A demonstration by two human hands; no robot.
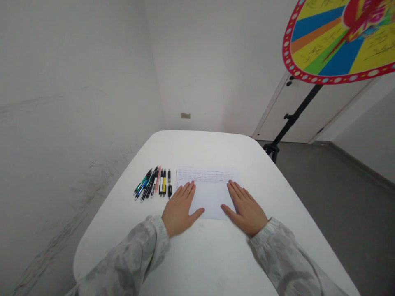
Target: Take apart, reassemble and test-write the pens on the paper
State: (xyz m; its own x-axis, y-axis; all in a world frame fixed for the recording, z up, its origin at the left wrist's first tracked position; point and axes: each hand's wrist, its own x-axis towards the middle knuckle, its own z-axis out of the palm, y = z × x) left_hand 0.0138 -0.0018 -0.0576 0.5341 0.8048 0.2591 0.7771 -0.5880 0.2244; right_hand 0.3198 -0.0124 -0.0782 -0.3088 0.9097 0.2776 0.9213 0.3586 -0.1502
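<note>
A white sheet of paper (210, 197) lies on the white table, with lines of handwriting across its upper part. My left hand (180, 209) rests flat over the left side of the sheet, thumb spread toward the middle. Over the right side lies my right hand (246, 209), also flat, its thumb pointing inward. Neither hand holds anything. Just left of the paper is a group of several pens (151, 183), some overlapping at angles. A yellow pen (164, 183) and a black pen (169, 183) lie upright in the view, nearest the sheet.
The white table (203, 148) has rounded corners and stands close to the left wall (77, 102). Beyond its right edge, a colourful prize wheel (333, 45) stands on a black stand (290, 121). A door (296, 107) is behind it.
</note>
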